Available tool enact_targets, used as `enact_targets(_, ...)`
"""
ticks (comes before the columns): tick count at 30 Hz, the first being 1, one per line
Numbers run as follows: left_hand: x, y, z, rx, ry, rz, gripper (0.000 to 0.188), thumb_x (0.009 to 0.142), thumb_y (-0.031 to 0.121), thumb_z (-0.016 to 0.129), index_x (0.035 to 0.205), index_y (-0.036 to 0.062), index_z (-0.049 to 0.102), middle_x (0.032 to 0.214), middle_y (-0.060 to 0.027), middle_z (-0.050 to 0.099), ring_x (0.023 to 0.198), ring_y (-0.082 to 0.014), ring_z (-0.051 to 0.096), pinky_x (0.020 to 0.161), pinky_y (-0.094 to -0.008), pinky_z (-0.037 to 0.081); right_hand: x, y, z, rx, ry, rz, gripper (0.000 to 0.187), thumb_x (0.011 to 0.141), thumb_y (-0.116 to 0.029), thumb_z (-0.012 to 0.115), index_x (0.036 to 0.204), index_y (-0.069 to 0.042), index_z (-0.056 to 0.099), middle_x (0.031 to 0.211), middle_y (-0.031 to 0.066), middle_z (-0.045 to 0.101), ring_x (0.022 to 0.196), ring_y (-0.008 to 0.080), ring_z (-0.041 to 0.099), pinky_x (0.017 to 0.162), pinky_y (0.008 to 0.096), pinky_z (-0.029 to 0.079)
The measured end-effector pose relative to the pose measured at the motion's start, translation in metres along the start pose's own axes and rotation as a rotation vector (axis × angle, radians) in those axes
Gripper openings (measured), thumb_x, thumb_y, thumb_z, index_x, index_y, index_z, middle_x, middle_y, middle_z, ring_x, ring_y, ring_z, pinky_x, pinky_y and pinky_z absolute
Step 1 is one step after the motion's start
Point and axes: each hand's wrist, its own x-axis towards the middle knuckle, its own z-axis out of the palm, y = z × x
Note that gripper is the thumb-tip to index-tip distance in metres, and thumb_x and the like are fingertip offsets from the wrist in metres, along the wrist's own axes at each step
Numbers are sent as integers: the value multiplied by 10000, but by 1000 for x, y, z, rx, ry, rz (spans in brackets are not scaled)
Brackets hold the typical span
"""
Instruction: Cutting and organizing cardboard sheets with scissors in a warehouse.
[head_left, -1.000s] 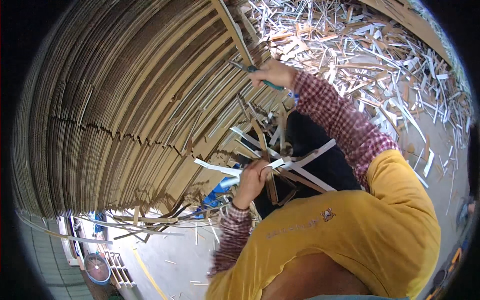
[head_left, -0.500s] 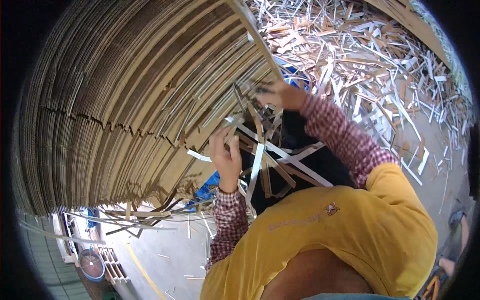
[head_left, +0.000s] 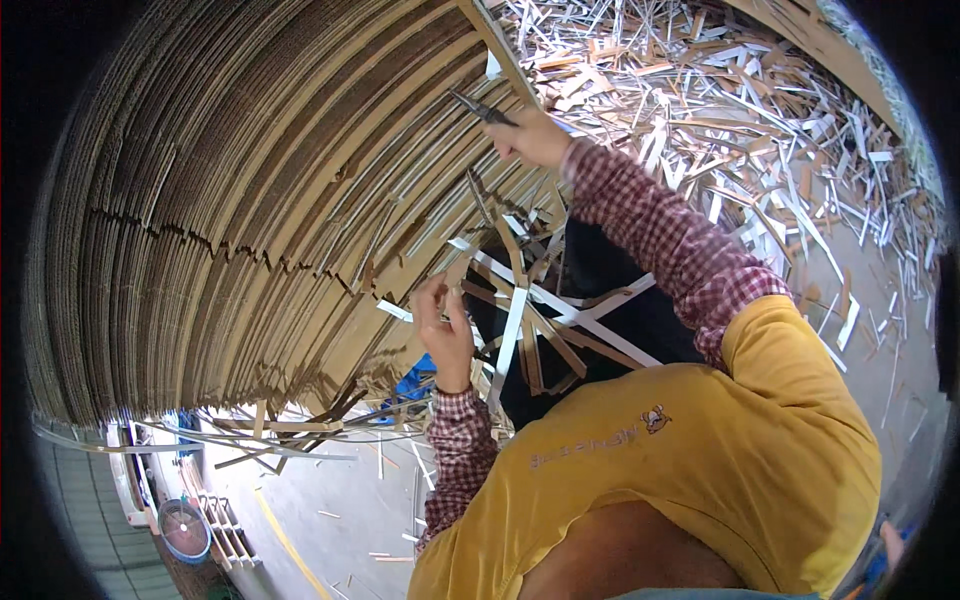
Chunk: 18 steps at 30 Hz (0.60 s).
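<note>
A tall stack of brown cardboard sheets (head_left: 300, 180) fills the left and upper part, its many edges side by side. My right hand (head_left: 535, 138) is closed around a dark, narrow-tipped hand tool (head_left: 482, 108); the tip lies against the sheet edges near the stack's upper right corner. Its exact kind is not clear. Lower down, my left hand (head_left: 443, 325) is raised beside the stack's lower right side, thumb and fingers apart and slightly bent. White and brown cardboard strips (head_left: 515, 330) hang crossed between my hands and body.
Loose cardboard offcuts (head_left: 690, 110) cover the floor at the upper right. More thin strips (head_left: 290, 430) stick out under the stack. A round fan-like object (head_left: 184, 528) stands at the lower left near a yellow floor line (head_left: 285, 540). Blue material (head_left: 415, 378) shows below the stack.
My right hand has moved up and left with the dark tool, onto the stack's upper edges. My left hand has shifted slightly left and down, its fingers bending more.
</note>
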Motion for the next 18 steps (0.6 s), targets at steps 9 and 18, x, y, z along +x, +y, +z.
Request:
enact_targets(9, 55, 3, 5, 377, -128, 449, 382, 808, 262, 569, 1131, 65, 520, 1199, -145, 457, 1206, -339, 328, 958, -500, 267, -117, 44, 54, -554, -409, -158, 369, 821, -326, 521, 701, 11, 610, 580, 133, 567, 555, 193, 521, 560, 339, 418)
enact_targets(18, 24, -73, 8, 470, -367, -21, 296, 798, 319, 569, 890, 38, 562, 916, -164, 537, 917, -338, 477, 780, -484, 340, -34, 53, -16, -1, -336, -222, 383, 811, -411, 549, 813, -42, 654, 799, 88, 623, 747, 158, 566, 687, 274, 441)
